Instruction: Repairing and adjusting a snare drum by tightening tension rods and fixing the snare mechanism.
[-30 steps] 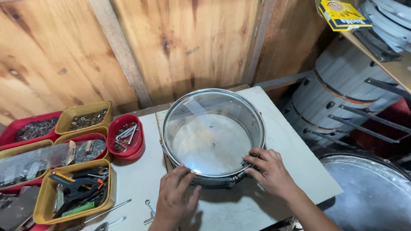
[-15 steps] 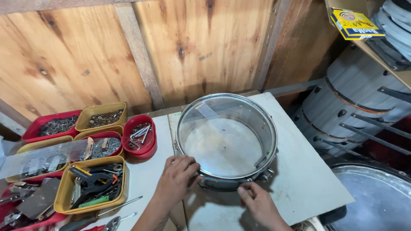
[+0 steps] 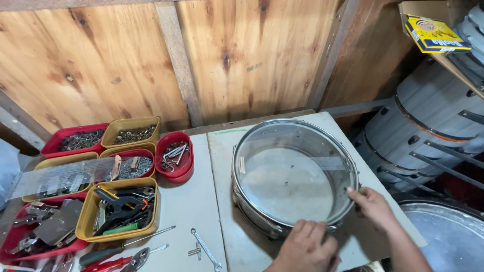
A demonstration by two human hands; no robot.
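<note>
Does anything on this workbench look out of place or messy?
Mostly tidy. Only a small silver wrench and red-handled pliers lie loose on the white tabletop beside the yellow tool tray. The shallow metal drum sits flat, undamaged.

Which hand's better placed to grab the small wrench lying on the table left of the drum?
Left, probably. The left hand rests at the snare drum's near rim, close to the wrench. The right hand sits on the drum's far-right rim.
</note>
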